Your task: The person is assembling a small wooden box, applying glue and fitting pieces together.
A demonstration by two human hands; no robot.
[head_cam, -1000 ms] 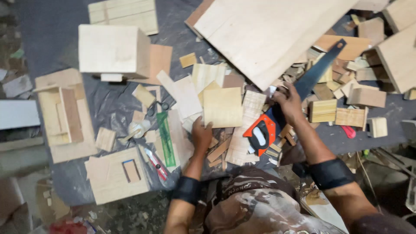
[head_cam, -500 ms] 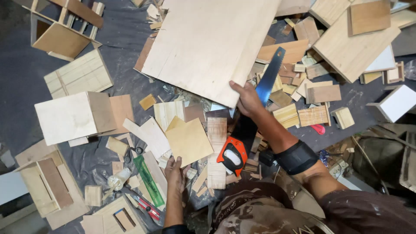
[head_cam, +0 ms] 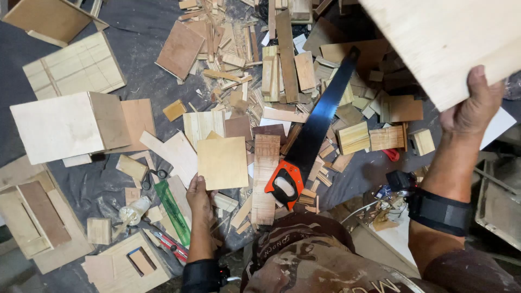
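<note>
Square panel: thin pale plywood square (head_cam: 222, 162), lying flat among offcuts.
Left hand: left hand (head_cam: 198, 196) pinches its lower-left corner.
Large board: smooth light plywood sheet (head_cam: 445, 38), raised at upper right.
Right hand: right hand (head_cam: 473, 106), fingers curled around its lower edge.
Saw: black toothed blade, orange handle (head_cam: 312, 133), beside the square.
Box: open plywood box (head_cam: 65, 126) at left.
Floor: dark plastic sheeting (head_cam: 135, 32) littered with scraps.

Even, fairly bright overhead light, soft short shadows under scraps, mild glare on pale board (head_cam: 450, 38) far right, sharp centre, slight wide-angle stretch + softness at edges.
</note>
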